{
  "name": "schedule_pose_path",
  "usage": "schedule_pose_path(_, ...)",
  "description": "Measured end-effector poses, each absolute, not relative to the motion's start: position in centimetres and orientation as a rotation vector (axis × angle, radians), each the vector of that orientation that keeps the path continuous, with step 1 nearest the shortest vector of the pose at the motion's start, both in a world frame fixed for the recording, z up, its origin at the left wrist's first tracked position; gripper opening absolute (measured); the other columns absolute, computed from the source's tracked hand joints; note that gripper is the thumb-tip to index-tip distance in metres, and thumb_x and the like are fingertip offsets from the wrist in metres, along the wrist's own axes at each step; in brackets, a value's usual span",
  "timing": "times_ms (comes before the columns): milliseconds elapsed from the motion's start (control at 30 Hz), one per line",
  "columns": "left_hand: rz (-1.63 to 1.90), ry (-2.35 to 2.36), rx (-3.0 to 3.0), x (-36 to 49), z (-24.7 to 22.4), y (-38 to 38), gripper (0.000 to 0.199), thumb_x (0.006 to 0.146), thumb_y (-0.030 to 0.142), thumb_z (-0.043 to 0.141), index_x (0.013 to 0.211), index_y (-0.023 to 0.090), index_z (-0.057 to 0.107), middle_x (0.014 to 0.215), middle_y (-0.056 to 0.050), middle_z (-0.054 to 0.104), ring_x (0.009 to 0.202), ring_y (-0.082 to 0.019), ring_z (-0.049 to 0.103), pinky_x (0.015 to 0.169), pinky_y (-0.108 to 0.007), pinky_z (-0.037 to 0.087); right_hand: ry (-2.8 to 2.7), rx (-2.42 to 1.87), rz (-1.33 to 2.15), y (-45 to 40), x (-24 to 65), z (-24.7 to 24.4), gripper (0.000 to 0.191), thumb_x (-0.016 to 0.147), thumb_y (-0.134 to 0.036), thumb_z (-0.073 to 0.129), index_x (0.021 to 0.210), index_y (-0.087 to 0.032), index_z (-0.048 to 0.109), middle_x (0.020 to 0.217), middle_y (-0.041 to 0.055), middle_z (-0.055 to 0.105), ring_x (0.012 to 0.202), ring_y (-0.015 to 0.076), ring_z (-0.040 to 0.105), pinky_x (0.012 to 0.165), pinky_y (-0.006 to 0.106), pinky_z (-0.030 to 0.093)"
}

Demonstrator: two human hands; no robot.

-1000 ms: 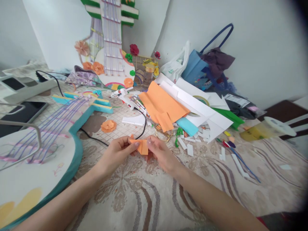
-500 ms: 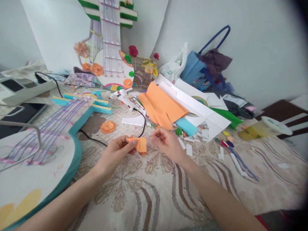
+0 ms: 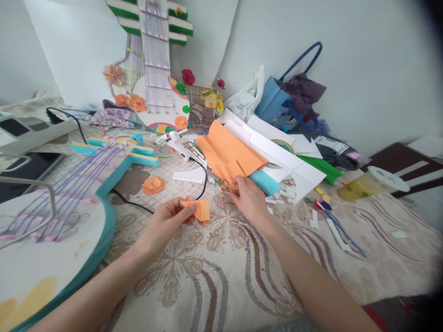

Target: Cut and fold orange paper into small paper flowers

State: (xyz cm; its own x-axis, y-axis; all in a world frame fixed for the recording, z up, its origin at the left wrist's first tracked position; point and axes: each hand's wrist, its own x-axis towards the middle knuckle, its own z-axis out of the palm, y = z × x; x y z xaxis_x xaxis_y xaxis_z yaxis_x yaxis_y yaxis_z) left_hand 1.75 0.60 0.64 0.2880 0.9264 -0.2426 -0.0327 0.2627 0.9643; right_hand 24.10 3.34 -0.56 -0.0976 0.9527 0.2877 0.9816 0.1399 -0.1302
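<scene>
The left hand [image 3: 169, 219] pinched a small folded piece of orange paper [image 3: 202, 211] between thumb and fingers, its free end pointing toward the right hand [image 3: 249, 196], which was well apart from it. That right hand, fingers bent narrow, was at the gold-coloured metal ring handles of a pair of scissors [image 3: 223, 193]; whether it gripped or merely touched them could not be told. Just beyond the right hand lay a large creased orange paper sheet [image 3: 233, 150]. Farther back, a white rectangular label [image 3: 332, 145] on a dark plastic package [image 3: 342, 156] and green print on a white plastic bag [image 3: 249, 97] were too small to read.
</scene>
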Motion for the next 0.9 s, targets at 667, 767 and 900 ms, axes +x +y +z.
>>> schedule_pose_path(667, 0.991, 1.048, 1.005, 1.5, 0.0, 0.7, 0.024, 0.076, 0.037, 0.064, 0.068, 0.016, 0.057, 0.063, 0.0, 0.061, 0.062, -0.011, 0.054, 0.063, -0.022, 0.042, -1.887, -1.633, 0.304, 2.7, 23.2, 0.4, 0.018, 0.085, -0.021, 0.049, 0.102, -0.018, 0.048, 0.093, 0.0076, 0.055, 0.083, 0.0201, 0.055, 0.069, 0.03, 0.043)
schedule_pose_path(767, 1.012, 1.049, 1.009, 1.5, 0.1, 0.7, 0.023, 0.077, 0.037, 0.063, 0.068, 0.016, 0.057, 0.064, 0.001, 0.061, 0.063, -0.011, 0.054, 0.063, -0.022, 0.042, -1.57, -1.312, 0.9, 2.1, 22.1, 0.9, 0.02, 0.083, -0.03, 0.052, 0.099, -0.019, 0.046, 0.082, 0.0015, 0.051, 0.068, 0.0133, 0.052, 0.062, 0.026, 0.043)
schedule_pose_path(900, 1.006, 1.063, 1.025, 1.7, 0.0, 0.7, 0.022, 0.079, 0.037, 0.061, 0.07, 0.017, 0.057, 0.066, 0.001, 0.061, 0.064, -0.011, 0.054, 0.064, -0.022, 0.042, -1.299, -1.109, 1.395, 0.9, 19.9, 0.8, 0.028, 0.075, -0.04, 0.064, 0.086, -0.018, 0.051, 0.066, -0.0044, 0.044, 0.055, 0.0088, 0.042, 0.052, 0.022, 0.035)
